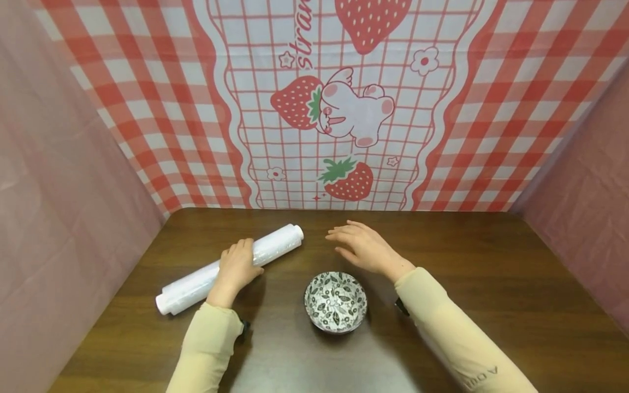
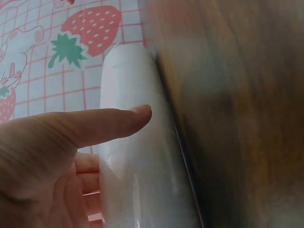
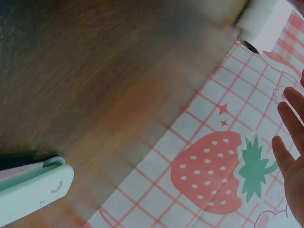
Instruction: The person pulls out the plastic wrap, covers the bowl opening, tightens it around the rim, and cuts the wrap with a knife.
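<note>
A roll of clear plastic wrap (image 1: 196, 286) lies slantwise on the left half of the table. My left hand (image 1: 238, 267) grips it near its middle from above; in the left wrist view the thumb (image 2: 114, 124) lies across the roll (image 2: 130, 180) and the fingers are on its other side. My right hand (image 1: 367, 249) is held behind and to the right of a bowl (image 1: 336, 303) with a black-and-white leaf pattern, holding nothing. Its fingers (image 3: 290, 123) are spread and nearly straight in the right wrist view.
The brown wooden table (image 1: 472, 256) meets a strawberry-print cloth (image 1: 354, 109) at the back, with pink cloths at both sides. A mint-green thing with a rounded end (image 3: 40, 190) shows in the right wrist view; its kind is unclear.
</note>
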The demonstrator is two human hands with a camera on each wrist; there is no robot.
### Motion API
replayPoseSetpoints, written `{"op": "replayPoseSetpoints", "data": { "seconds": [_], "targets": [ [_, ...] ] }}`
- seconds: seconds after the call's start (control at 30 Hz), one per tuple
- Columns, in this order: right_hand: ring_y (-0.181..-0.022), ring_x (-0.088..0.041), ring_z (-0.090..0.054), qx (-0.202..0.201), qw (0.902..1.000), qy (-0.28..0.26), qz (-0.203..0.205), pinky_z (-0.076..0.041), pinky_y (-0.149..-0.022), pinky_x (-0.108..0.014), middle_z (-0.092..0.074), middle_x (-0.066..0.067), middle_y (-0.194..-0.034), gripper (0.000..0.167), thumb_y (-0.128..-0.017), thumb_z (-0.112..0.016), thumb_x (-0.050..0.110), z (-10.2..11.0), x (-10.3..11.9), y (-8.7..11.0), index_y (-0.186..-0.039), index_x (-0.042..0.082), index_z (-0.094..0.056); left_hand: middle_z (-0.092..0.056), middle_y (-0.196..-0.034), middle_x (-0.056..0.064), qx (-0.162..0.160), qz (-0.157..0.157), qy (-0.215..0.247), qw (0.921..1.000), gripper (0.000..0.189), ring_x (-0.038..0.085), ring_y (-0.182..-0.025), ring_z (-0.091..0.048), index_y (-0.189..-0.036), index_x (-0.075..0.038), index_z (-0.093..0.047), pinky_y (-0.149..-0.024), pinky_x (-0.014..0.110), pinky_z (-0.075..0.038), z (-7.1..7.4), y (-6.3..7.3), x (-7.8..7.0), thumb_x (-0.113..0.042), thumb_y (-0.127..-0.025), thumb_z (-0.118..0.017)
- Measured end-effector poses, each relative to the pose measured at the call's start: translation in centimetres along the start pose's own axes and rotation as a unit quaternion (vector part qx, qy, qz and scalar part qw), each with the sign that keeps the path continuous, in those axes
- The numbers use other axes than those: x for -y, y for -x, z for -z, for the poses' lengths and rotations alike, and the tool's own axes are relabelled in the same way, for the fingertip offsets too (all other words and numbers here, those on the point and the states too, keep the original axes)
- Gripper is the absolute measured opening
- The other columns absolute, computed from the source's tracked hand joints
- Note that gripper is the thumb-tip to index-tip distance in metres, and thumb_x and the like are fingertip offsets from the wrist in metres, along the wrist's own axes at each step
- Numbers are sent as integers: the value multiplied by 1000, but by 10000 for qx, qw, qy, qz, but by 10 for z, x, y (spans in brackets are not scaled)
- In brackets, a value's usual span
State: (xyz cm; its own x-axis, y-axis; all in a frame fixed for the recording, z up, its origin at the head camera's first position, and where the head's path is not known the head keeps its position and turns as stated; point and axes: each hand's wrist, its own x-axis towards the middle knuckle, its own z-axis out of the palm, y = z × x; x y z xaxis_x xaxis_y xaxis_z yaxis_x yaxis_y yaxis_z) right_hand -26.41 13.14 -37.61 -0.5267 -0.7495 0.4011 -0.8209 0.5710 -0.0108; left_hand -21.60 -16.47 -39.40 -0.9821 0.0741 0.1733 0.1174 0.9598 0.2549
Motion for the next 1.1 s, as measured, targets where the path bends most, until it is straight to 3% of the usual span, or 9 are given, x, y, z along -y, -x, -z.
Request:
{"op": "replayPoseSetpoints", "data": {
  "seconds": [0.2,0.43,0.7,0.9,1.1],
  "targets": [
    [-104,-18,-57,-295,9990,315,-68,-38,-99,-38,-64,0,-108,28,-82,-65,21,-5,2,-4,-109,15,-64,-57,-100,21,-221,-30,-156,9996,58,39,-93,-54,-105,5,-50,-77,49,-41,-3,-5,0,-19,-62,-81],
    [-93,-17,-58,-377,9975,575,-168,-44,-85,-35,-63,2,-98,25,-81,-66,22,-8,2,-7,-105,17,-65,-63,-92,19,-588,-316,-50,9978,54,39,-83,-59,-99,2,-57,-68,49,-46,-3,-7,6,-19,-55,-82],
    [-89,-17,-58,-339,9977,576,-61,-44,-80,-33,-63,2,-96,24,-80,-67,23,-9,2,-6,-103,17,-65,-63,-105,19,-253,-435,316,9982,61,37,-94,-59,-112,0,-59,-76,50,-46,-2,-6,4,-21,-59,-80],
    [-88,-16,-58,-496,9973,530,62,-44,-78,-32,-63,2,-95,25,-78,-69,23,-10,4,-6,-101,16,-66,-61,-112,19,-85,-694,669,9953,66,34,-101,-58,-119,0,-57,-84,48,-46,8,-8,-17,-23,-61,-81],
    [-80,-16,-55,-980,9934,561,207,-43,-71,-32,-58,2,-87,16,-76,-71,24,-10,5,-4,-87,16,-62,-61,-112,17,-51,-989,656,9929,67,32,-101,-59,-119,-1,-58,-84,46,-46,7,-10,-33,-23,-61,-81]
  ]
}}
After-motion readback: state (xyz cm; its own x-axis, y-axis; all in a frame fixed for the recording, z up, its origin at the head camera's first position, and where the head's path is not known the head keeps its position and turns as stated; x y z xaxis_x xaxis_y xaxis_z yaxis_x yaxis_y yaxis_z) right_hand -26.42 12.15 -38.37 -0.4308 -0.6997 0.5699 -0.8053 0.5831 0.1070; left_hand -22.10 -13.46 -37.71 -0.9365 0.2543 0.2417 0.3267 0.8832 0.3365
